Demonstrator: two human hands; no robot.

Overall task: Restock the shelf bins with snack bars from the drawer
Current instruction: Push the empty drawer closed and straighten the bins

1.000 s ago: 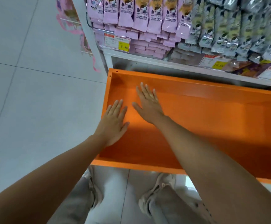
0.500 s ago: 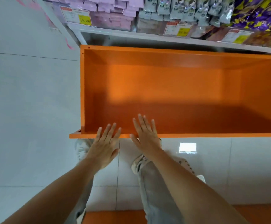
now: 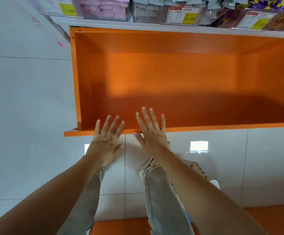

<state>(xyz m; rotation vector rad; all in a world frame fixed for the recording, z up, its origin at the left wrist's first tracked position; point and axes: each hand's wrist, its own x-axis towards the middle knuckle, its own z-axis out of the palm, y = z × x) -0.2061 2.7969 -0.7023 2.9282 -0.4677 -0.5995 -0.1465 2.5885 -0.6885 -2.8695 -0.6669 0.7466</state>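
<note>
Together, we spread our left hand [image 3: 104,144] and right hand [image 3: 152,135] flat, gripping nothing, over the front edge of the orange drawer [image 3: 85,77]; snack bars [image 3: 104,7] sit in shelf bins [image 3: 156,14] above its back edge.

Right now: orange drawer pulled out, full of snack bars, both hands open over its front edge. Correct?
Not full: head view shows the orange drawer bare inside. Rest holds: pulled out, left hand and right hand open over its front edge.

Both hands are hanging flat over the front edge of the orange drawer [image 3: 180,78], left hand [image 3: 106,141] and right hand [image 3: 152,133] side by side, fingers spread, pink snack bars [image 3: 104,7] sitting on the shelf above.
</note>
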